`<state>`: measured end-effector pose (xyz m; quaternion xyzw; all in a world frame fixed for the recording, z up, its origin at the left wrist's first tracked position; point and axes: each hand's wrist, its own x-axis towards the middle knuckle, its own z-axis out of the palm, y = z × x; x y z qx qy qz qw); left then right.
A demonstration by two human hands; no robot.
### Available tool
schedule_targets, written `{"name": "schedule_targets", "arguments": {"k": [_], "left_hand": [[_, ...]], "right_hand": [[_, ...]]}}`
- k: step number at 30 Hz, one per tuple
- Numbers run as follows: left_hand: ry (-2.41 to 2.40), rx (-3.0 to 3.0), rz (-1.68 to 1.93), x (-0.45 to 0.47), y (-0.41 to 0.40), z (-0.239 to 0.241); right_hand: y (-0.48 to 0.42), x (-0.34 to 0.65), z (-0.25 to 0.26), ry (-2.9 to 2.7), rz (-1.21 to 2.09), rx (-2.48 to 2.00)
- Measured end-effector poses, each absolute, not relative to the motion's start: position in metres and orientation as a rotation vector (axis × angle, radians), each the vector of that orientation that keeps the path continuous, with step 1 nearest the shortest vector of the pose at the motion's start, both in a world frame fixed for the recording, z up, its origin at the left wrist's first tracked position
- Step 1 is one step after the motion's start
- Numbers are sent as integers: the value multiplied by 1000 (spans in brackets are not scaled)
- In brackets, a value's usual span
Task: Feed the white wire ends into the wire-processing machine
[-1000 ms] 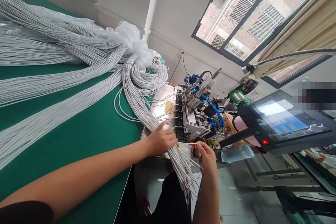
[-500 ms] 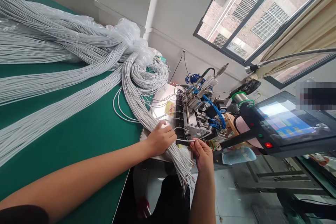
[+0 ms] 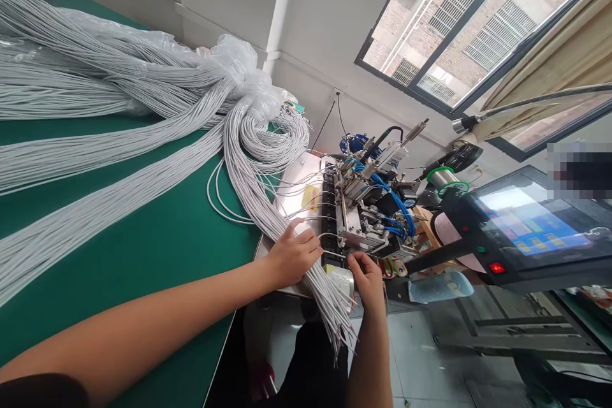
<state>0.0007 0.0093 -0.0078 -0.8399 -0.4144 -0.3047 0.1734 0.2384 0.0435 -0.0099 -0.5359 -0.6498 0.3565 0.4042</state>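
Closer to the machine (image 3: 356,211) now, the right hand (image 3: 368,277) pinches one white wire (image 3: 335,254).
Head view: it sits by the black strip (image 3: 329,204); the left hand (image 3: 296,255) grips the wire bundle (image 3: 262,204). A loose pinch could let it slip; dangling ends (image 3: 340,326) might tangle.

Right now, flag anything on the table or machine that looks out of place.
Two wire loops stray out beside the bundle under the left hand, onto the green tabletop; most other wires run close together. I see no spill or damage.
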Motion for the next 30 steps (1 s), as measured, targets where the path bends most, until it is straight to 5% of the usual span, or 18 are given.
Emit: {"name": "schedule_targets", "arguments": {"k": [13,30], "left_hand": [[-1209,-2400,-824,1,8,-7],[-1189,-2423,-773,-2,8,-9]], "right_hand": [[54,227,-34,-1305,1266,-1306],[-9,278,-17,-1563,1203,-1334]]}}
